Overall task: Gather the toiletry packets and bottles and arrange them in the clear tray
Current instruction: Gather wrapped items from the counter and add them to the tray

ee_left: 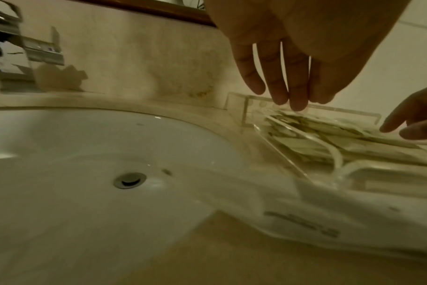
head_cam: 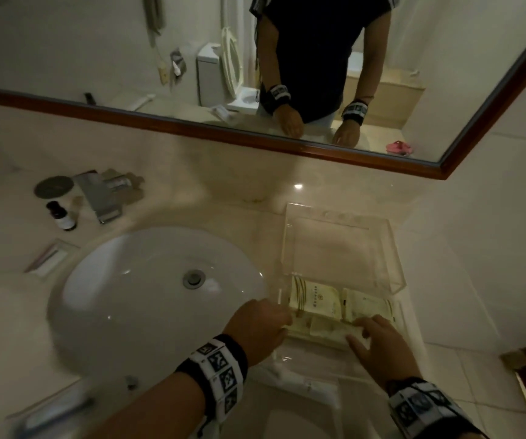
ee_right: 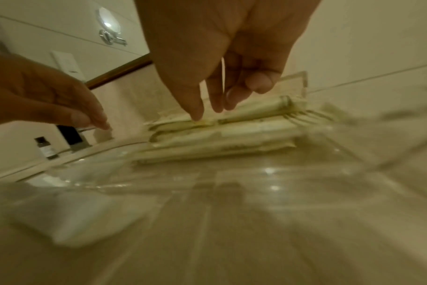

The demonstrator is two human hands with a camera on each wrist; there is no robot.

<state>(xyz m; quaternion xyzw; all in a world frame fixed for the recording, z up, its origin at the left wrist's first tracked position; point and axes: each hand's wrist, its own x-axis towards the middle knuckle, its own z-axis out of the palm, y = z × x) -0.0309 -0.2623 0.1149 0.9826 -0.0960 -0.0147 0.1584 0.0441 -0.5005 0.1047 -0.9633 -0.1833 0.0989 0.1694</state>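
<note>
A clear tray [head_cam: 394, 248] stands on the counter right of the sink. Several cream packets [head_cam: 315, 299] lie stacked in its near part. My left hand [head_cam: 282, 318] hovers at the tray's left wall, fingers [ee_left: 276, 83] straight and empty above the packets [ee_left: 329, 133]. My right hand [head_cam: 363, 334] is at the stack's near edge; its index fingertip [ee_right: 197, 115] touches the top packet [ee_right: 232, 135], the other fingers loosely bent. A small dark-capped bottle [head_cam: 63, 217] stands left of the faucet. One flat packet [head_cam: 51, 258] lies left of the sink and a white one [ee_left: 329, 217] lies by the tray's near side.
The white sink basin [head_cam: 147, 296] fills the counter's middle, with the chrome faucet [head_cam: 103, 198] and a round dark disc [head_cam: 54, 186] behind it. A wood-framed mirror [head_cam: 318, 150] runs along the back. Another blurred packet [head_cam: 52, 413] lies at the front left edge.
</note>
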